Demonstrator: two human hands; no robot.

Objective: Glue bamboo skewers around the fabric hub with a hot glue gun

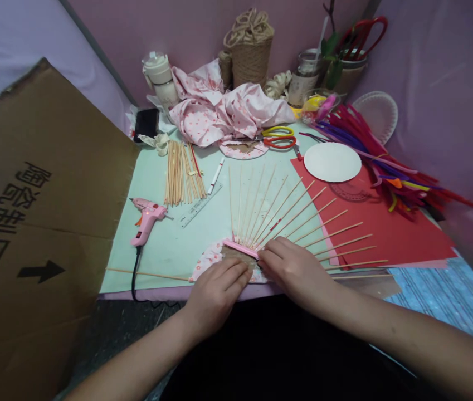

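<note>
- The pink strip is pressed by the left hand (just below it) and the right hand, fingers extended, nothing grasped.
- Skewers are fanned away from it.

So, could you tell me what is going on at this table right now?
A person holds down the base of a fan of thin wooden skewers, where a pink strip crosses them. The left hand lies flat on the pink floral half-circle beneath; the right hand presses on the strip's end. A pink glue gun lies apart on the pale green mat.
</note>
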